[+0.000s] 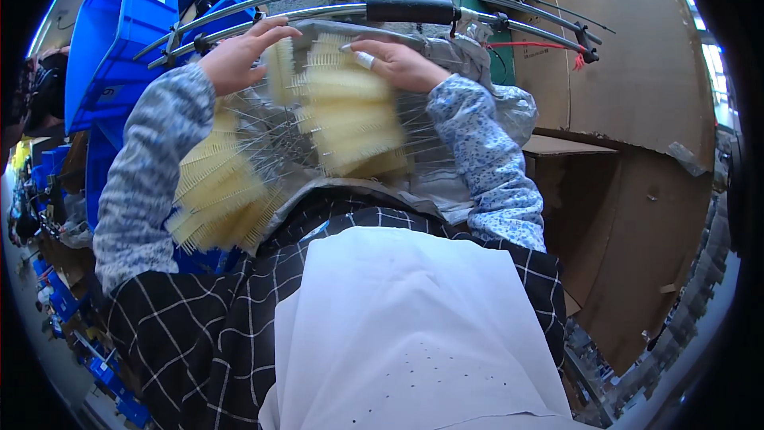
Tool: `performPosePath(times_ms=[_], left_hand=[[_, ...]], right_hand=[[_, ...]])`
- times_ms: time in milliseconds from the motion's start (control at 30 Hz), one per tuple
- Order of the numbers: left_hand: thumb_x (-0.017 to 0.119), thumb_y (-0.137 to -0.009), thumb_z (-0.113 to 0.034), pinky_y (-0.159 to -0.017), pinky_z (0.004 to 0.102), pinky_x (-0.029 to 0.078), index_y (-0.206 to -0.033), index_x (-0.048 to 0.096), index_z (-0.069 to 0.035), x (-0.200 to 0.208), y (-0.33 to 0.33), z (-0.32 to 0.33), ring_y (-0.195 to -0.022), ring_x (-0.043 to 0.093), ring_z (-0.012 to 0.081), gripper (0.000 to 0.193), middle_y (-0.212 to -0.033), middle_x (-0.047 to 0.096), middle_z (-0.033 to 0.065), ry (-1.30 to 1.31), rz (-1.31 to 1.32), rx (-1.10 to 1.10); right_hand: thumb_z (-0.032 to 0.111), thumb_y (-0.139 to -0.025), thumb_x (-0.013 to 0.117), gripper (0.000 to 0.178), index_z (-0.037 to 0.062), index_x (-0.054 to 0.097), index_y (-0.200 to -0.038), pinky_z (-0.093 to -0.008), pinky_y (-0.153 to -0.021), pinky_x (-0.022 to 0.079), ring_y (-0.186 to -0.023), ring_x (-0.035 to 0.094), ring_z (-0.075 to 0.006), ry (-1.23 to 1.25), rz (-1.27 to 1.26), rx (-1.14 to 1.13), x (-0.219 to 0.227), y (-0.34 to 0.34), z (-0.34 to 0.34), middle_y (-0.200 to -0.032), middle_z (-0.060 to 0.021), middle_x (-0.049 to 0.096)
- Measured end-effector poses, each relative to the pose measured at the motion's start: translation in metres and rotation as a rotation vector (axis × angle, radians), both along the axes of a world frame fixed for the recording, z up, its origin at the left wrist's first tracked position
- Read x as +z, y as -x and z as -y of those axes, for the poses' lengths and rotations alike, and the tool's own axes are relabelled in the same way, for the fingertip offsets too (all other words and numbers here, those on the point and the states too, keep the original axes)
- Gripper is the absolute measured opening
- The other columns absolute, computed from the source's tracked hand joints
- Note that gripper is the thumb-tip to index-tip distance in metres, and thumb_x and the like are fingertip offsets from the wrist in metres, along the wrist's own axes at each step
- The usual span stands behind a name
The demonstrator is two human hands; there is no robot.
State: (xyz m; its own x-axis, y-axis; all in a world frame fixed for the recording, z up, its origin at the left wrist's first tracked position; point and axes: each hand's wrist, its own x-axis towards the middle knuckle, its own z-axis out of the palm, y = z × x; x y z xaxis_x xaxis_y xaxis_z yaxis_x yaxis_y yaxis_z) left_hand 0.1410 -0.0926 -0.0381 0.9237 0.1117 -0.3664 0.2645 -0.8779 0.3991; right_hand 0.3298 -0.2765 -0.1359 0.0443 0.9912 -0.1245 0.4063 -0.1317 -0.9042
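A pile of pale yellow bottle brushes with thin wire stems lies in front of me on grey plastic sheeting. More brushes fan out at the left, beneath my left forearm. My left hand is at the far left of the pile, fingers stretched and thumb apart, near a single upright brush. My right hand, with white tape round one finger, lies with extended fingers against the far end of the middle brushes. Some bristles are smeared by motion.
A curved metal rail with a black roller crosses beyond the brushes. Blue bins stand at the left. Large cardboard sheets and an open cardboard box are at the right. A red cord hangs from the rail's end.
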Motion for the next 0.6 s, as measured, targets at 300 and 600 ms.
performPosePath(times_ms=[300, 600], left_hand=[[0.051, -0.068, 0.001, -0.07, 0.0249, 0.04, -0.081, 0.047, -0.001, -0.003, -0.003, -0.03, -0.075, 0.046, 0.012, 0.014, -0.073, 0.049, 0.0038, 0.356, -0.028, 0.113], [0.055, -0.075, -0.003, -0.058, 0.0209, 0.045, -0.095, 0.049, -0.005, 0.156, 0.088, -0.079, -0.069, 0.052, 0.0106, 0.021, -0.082, 0.051, 0.0036, 0.225, 0.497, 0.233]], right_hand=[[0.021, -0.084, 0.047, 0.029, 0.0043, 0.049, -0.108, -0.0299, -0.085, 0.037, -0.097, 0.049, -0.0241, 0.028, -0.027, -0.198, -0.028, 0.017, 0.01, -0.105, -0.0147, 0.052], [0.027, -0.086, 0.047, 0.036, 0.0025, 0.045, -0.111, -0.0298, -0.079, 0.044, -0.09, 0.053, -0.0217, -0.244, 0.015, 0.068, 0.086, -0.004, -0.036, -0.099, -0.0119, 0.053]])
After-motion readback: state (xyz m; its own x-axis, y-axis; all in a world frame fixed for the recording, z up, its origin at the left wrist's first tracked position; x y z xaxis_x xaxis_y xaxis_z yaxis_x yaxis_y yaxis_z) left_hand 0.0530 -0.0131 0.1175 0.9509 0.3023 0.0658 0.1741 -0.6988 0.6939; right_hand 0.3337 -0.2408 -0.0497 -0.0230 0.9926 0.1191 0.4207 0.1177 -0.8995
